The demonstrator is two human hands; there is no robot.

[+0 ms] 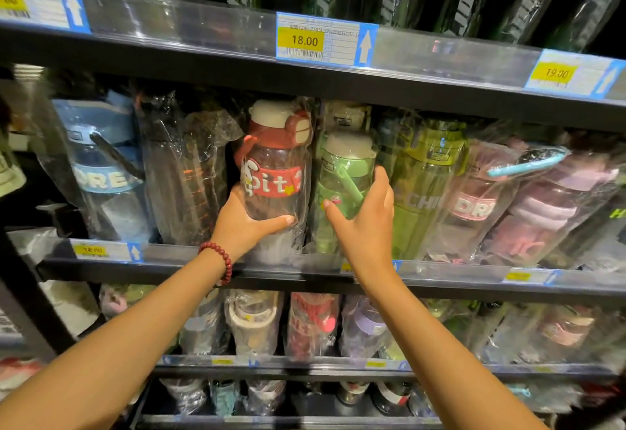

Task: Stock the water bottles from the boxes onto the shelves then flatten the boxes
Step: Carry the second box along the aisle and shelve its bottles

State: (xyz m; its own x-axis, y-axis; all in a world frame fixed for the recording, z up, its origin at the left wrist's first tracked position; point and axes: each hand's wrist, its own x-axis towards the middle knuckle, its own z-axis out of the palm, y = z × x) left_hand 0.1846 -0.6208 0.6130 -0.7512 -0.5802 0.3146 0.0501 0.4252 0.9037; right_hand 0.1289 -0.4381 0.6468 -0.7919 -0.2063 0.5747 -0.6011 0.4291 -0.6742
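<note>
We see our left hand curled round the lower body of the red bottle, thumb across its front and fingers hidden behind it. Our right hand wraps the green bottle just beside it, thumb in front, fingers round the right side. That makes two bottles held, one per hand, both standing upright on the middle shelf, touching each other. Each sits in a clear plastic bag; the red one has a white cap and a red band with white letters, the green one a pale cap and a green strap. A red bead bracelet circles the left wrist below.
</note>
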